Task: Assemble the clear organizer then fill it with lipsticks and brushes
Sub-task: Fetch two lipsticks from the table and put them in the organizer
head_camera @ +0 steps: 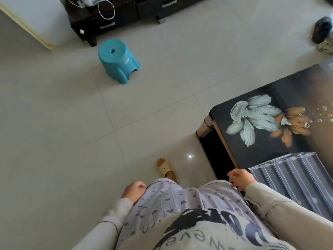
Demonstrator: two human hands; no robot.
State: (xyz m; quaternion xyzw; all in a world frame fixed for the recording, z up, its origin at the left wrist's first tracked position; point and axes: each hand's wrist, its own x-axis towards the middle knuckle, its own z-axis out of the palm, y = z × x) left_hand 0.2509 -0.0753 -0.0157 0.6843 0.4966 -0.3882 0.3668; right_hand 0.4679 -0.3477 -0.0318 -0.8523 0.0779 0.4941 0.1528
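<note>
A clear organizer (pixel 295 179) with several long compartments lies on the near end of a black glass table (pixel 266 83) painted with flowers, at the right. My right hand (pixel 240 178) hangs curled just left of the organizer, beside the table's edge, holding nothing. My left hand (pixel 134 191) is curled against my left thigh, also with nothing in it. No lipsticks or brushes are in view.
I stand on a pale tiled floor (pixel 72 123), one foot in a beige slipper (pixel 166 169). A teal plastic stool (pixel 118 60) sits ahead on the left. A dark low cabinet (pixel 111 20) with a white cable and a white appliance (pixel 36 20) line the far wall.
</note>
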